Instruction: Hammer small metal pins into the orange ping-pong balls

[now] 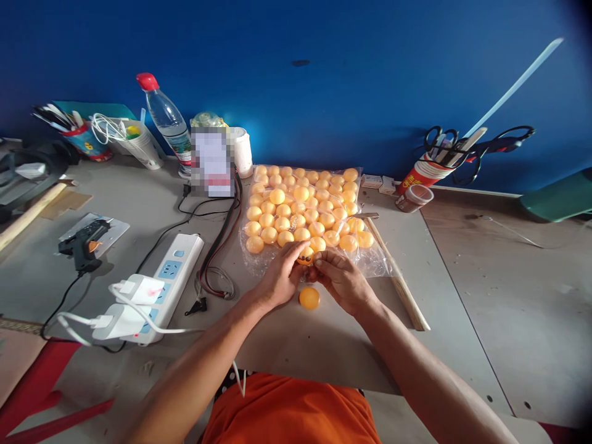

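Left fingers pinching orange ball, right fingers pressed together alongside, bagged balls beyond, power strip leftward

Both forearms bare, left forearm and right forearm coming up from the lower corners and converging at center, with left wrist and right wrist low and roughly in line with them. Left hand has its fingers forward and bent inward in a grip. Right hand faces it, fingers curled, thumb and index drawn in near the left's fingertips, exact pinch too small to tell.
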{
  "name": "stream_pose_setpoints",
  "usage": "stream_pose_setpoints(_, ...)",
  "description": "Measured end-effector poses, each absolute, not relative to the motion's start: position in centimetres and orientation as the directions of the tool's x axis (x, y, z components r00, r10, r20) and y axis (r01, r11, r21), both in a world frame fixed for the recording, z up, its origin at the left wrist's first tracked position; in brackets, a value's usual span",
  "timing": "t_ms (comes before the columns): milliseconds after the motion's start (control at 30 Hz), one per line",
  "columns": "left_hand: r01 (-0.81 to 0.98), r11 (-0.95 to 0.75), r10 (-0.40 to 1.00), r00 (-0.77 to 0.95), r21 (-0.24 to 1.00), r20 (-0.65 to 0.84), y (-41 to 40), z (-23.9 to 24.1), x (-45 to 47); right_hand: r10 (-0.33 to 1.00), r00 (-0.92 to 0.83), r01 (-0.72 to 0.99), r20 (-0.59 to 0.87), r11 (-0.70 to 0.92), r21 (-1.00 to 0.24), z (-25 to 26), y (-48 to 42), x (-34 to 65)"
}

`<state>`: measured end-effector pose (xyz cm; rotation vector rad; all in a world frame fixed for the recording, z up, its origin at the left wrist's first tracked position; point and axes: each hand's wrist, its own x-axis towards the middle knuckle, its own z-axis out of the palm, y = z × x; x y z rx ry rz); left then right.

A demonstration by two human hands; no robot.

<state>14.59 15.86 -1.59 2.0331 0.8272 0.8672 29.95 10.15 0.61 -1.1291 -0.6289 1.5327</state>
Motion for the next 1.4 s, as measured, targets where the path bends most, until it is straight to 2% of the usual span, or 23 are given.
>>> stream_pose_setpoints(367, 0.259, -0.499, 0.770, 0.571, 0.827, 0.285, 15.9, -2.0, 14.6, 0.947, 0.056, -0.381, -0.318, -0.274, -0.883, 0.5, 10.1, 30.2)
stream_pose_setpoints(900, 0.267, -0.567, 0.745, 0.569, 0.779, 0.347, 15.5, -3.2, 14.4, 0.936, 0.122, -0.288, -0.331, -0.286, -0.914, 0.2, 10.3, 29.8)
stream_pose_setpoints(1400, 0.250, -0.622, 0.719, 0.557, 0.742, 0.414, 15.2, -2.8, 14.8, 0.916, 0.200, -0.301, -0.349, -0.282, -0.911, 0.1, 10.6, 29.3)
